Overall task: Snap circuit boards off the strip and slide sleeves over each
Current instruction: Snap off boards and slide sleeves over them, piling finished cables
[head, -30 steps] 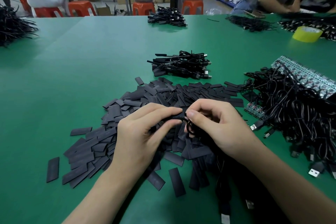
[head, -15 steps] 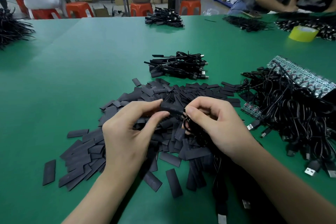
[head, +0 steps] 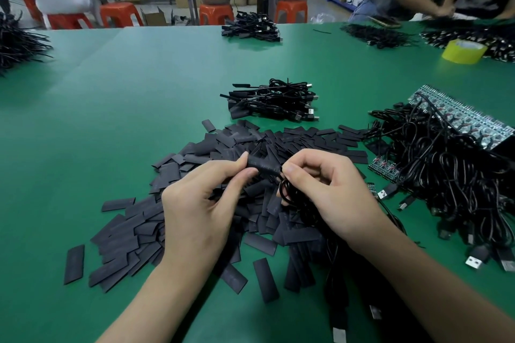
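– Black sleeve [head: 263, 166], held up between both hands. Who has which end?
– The left hand [head: 200, 211] has the left end. Its grip is closed, thumb and forefinger pinching the sleeve.
– And the right hand [head: 326, 192]?
– Its fingers are curled, and thumb and forefinger pinch the sleeve's right end. A thin black cable [head: 287, 195] loops just below that thumb.
– Is a board inside?
– I cannot tell; the sleeve hides whatever it covers.
– Where is all this?
– Just above the heap [head: 223, 145] of flat black sleeves spread on the green tabletop [head: 125, 120]. Both wrists pass over the heap's near edge.
– The strip [head: 459, 120]?
– Far right, tilted on a tangle [head: 446, 181] of black cables with USB plugs. A short row of boards [head: 383, 166] lies at the tangle's left edge, near the right hand.
– Anything beyond?
– A bundle [head: 273, 103] of cables behind the heap, and a yellow tape [head: 464, 51] roll at the far right.
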